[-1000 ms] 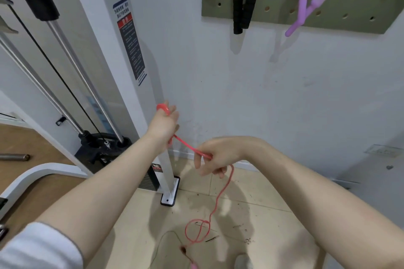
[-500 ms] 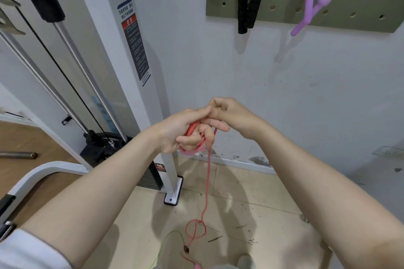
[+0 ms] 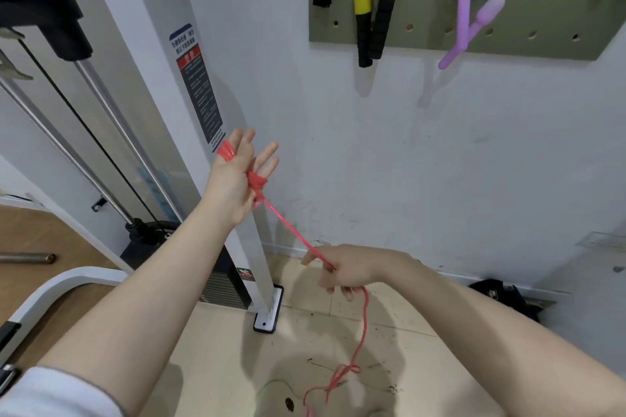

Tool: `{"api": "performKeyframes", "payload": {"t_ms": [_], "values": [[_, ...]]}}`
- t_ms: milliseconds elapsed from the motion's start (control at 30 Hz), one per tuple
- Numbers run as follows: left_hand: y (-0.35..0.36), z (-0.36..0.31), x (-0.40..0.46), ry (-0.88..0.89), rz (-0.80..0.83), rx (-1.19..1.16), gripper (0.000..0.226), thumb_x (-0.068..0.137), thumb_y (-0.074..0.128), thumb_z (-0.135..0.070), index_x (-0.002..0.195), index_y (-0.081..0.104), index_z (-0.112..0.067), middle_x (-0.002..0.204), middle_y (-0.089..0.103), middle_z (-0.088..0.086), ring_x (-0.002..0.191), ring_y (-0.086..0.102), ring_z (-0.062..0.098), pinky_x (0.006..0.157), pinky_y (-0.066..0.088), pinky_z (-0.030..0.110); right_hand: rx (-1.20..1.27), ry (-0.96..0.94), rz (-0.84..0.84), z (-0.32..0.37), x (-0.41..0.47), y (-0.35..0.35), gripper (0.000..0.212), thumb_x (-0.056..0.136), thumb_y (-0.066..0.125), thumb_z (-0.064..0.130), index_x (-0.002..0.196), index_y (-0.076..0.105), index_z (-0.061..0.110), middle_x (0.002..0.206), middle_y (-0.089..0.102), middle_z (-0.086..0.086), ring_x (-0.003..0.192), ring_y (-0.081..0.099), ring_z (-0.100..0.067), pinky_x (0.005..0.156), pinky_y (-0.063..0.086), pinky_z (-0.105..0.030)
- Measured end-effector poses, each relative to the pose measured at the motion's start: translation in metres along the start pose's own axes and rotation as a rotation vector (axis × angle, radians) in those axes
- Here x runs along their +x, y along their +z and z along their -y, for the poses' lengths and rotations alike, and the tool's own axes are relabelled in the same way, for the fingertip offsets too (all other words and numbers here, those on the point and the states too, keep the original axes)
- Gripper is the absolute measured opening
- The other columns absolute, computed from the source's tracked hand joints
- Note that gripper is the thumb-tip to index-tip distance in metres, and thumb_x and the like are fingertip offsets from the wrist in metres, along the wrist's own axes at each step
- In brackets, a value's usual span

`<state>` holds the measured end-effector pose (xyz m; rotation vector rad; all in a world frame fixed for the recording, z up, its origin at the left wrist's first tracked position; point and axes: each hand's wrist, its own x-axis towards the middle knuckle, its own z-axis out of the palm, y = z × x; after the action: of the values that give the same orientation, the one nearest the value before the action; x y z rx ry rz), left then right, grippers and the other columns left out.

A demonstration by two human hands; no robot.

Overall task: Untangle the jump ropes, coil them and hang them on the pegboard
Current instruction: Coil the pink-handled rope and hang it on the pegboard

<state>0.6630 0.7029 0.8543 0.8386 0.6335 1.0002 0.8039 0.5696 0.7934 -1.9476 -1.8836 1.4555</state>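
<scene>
While the left hand (image 3: 237, 176) stood raised at 10 o'clock, fingers spread, red rope (image 3: 288, 227) was looped round them. From there the rope ran taut toward 4 o'clock into the right hand (image 3: 345, 269), which pinched it. Below that hand the rope hung to the floor (image 3: 216, 349) at 6 o'clock, tangled. Pegboard (image 3: 528, 41) at 1 o'clock held other ropes.
</scene>
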Motion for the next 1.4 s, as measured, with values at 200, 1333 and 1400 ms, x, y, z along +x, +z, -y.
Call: {"api": "performKeyframes", "payload": {"t_ms": [200,1333,1400], "values": [[-0.008,0.041,-0.012,-0.054,0.049,0.793,0.047,0.100,0.035,-0.007,0.145,0.020,-0.005,0.124,0.053,-0.004,0.077,0.065,0.011,0.084,0.049,0.018,-0.399,-0.258,-0.298,0.044,-0.027,-0.036,0.012,0.089,0.054,0.018,0.091,0.064,0.011,0.064,0.054,-0.001,0.059,0.050,-0.017,0.067,0.047,-0.034],[0.061,0.065,-0.043,-0.310,0.439,0.764,0.067,0.099,0.015,-0.050,0.102,0.058,0.002,0.040,0.054,0.005,0.028,0.040,0.007,0.032,0.027,0.013,-0.079,-0.204,-0.586,0.022,-0.076,-0.088,0.023,0.081,0.070,0.020,0.060,0.059,0.021,0.041,0.050,0.009,0.035,0.045,-0.003,0.041,0.036,-0.013],[0.061,0.056,-0.044,-0.511,0.639,0.592,0.087,0.090,0.007,-0.064,0.108,0.058,0.005,0.033,0.046,0.006,0.021,0.028,0.006,0.034,0.031,0.015,0.005,-0.267,-0.630,0.011,-0.078,-0.096,0.024,0.075,0.077,0.025,0.060,0.060,0.018,0.042,0.047,0.011,0.041,0.040,-0.003,0.046,0.033,-0.016]]}}
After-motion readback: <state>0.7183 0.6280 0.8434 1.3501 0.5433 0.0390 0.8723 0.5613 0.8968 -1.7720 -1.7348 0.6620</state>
